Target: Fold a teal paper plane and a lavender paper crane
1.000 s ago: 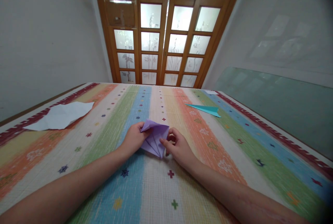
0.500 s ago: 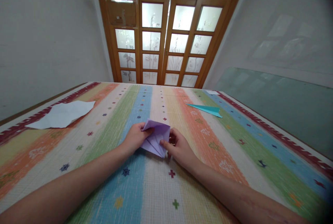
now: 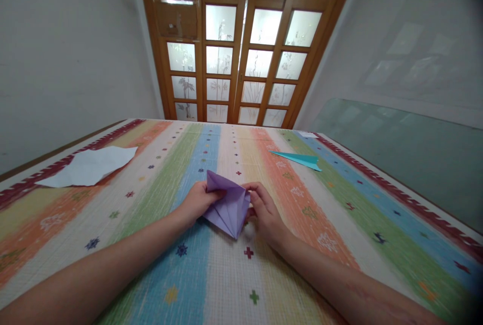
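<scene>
A purple sheet of folded origami paper (image 3: 229,209) is held above the tablecloth, with creases running down to its lower point. On its left side my left hand (image 3: 199,199) is closed, thumb lying over the front and fingers hidden behind. My right hand (image 3: 264,212) pinches the paper's right corner between thumb and forefinger. The upper left corner of the paper sticks up, and its middle bends inward.
A teal paper plane (image 3: 298,159) lies at the right on the striped tablecloth (image 3: 151,274). A white sheet of paper (image 3: 90,165) with uneven edges rests at the left. Beyond the table stand wooden doors with glass panes (image 3: 241,58).
The purple paper has turned and opened out, its lower point now further down. My right hand has shifted from the front of the paper to its right corner.
</scene>
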Motion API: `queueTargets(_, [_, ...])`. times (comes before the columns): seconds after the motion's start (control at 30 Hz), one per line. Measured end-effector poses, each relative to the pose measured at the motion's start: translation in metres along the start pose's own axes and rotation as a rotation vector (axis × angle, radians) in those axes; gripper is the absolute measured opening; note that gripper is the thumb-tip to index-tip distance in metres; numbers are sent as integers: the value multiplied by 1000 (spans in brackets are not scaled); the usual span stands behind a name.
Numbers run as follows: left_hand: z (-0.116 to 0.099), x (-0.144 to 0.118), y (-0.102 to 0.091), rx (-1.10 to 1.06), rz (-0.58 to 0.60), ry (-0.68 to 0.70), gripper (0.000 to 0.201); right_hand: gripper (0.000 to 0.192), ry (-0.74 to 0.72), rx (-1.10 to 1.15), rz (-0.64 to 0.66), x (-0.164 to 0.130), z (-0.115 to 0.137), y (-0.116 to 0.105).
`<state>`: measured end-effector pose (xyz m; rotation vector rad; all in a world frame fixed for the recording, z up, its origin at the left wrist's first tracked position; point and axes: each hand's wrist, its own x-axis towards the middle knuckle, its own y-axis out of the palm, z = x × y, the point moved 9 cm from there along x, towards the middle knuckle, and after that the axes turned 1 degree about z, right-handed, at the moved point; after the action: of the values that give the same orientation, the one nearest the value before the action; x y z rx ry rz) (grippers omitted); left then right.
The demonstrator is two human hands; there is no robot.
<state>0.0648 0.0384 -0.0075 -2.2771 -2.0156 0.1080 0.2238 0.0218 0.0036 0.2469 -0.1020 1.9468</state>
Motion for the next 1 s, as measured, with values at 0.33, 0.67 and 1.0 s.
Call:
queueTargets(0.33, [3, 2, 7, 2, 74, 34, 30, 31, 246, 309, 11, 7, -26, 1])
queueTargets(0.67, [-13, -2, 7, 173, 73, 185, 23, 38, 283, 242, 88, 4, -25, 11])
queueTargets(1.0, [-25, -10, -2, 208, -97, 247, 43, 40, 249, 138, 139, 4, -22, 19])
